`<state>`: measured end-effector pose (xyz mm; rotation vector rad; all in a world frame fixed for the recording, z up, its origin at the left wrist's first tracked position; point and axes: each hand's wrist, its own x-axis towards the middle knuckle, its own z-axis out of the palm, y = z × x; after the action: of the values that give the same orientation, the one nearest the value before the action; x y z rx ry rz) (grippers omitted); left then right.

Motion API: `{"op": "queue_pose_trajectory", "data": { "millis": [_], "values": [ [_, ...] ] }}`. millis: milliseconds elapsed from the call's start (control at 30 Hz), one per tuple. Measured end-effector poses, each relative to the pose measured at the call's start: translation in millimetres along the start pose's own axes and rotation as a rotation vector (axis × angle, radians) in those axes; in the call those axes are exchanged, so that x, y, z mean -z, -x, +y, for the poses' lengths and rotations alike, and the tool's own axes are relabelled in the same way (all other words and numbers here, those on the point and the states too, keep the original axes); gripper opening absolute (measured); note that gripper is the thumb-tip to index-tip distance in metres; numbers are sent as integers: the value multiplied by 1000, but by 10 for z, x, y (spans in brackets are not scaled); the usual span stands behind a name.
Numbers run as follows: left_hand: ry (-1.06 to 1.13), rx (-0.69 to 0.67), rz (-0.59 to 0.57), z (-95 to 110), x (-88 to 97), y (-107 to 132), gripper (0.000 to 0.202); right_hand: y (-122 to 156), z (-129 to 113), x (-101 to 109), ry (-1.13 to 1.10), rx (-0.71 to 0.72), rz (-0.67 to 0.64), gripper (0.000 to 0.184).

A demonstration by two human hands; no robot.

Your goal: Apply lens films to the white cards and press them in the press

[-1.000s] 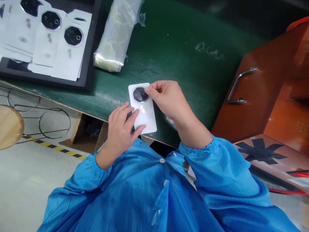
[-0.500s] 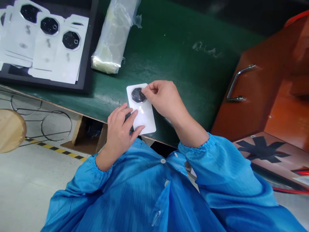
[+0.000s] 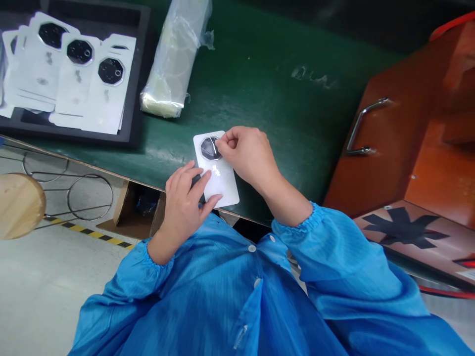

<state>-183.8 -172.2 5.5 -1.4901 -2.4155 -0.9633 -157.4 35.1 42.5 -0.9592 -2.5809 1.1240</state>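
A white phone back cover (image 3: 226, 184) lies on the green table near its front edge. Set in its upper part is a dark octagonal camera window (image 3: 208, 148). My left hand (image 3: 184, 194) steadies the cover from the left, with index finger and thumb on its surface and the other fingers along its side. My right hand (image 3: 250, 154) is closed in a pinch at the right side of the window, its fingertips touching there. Across the dark window runs a thin pale line. Whatever the pinch holds is too small to make out.
A black tray (image 3: 134, 89) at the left holds several similar white covers (image 3: 107, 104). Beside it lies a clear plastic-wrapped bundle (image 3: 174, 64). An orange-brown cabinet (image 3: 393, 118) with a metal handle stands at the right. A wooden-topped stool (image 3: 20, 205) is below left.
My right fingertips have shifted slightly left and down at the window, where a pale line now shows. My left hand keeps its place on the cover. The camera view has shifted a little.
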Motion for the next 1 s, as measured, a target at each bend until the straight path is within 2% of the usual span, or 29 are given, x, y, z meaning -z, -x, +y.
{"op": "queue_pose_trajectory", "data": {
  "millis": [100,200,333,400,500,567,600,667,700,767,833,900,1000],
  "values": [
    [-13,-17,24,2,3,-4,45,14,18,-28,25,14,-2,21],
    [-7,-11,27,7,2,-2,44,14,97,-78,97,74,42,8],
    [3,11,9,15,-17,10,44,13,229,-116,138,205,142,30],
    [7,18,7,10,-12,10,44,80,255,-101,148,255,190,30],
    [95,60,11,-27,84,-9,42,378,236,-48,168,356,221,26],
    [200,139,31,-65,220,-39,38,708,220,-27,231,486,147,31],
    [244,187,45,-84,300,-62,35,890,222,-32,289,552,85,38],
    [279,262,69,-115,445,-140,30,1222,252,-73,413,624,-26,64],
    [274,268,72,-120,497,-203,27,1350,282,-93,462,646,-29,65],
    [245,188,32,-75,538,-390,22,1531,372,-73,538,715,56,43],
    [240,0,-48,106,505,-643,19,1696,477,84,572,775,189,28],
    [267,-236,-142,444,407,-921,19,1941,574,359,552,765,309,29],
    [274,-599,-247,1127,114,-1348,26,2459,704,839,456,644,480,31]
  ]
}}
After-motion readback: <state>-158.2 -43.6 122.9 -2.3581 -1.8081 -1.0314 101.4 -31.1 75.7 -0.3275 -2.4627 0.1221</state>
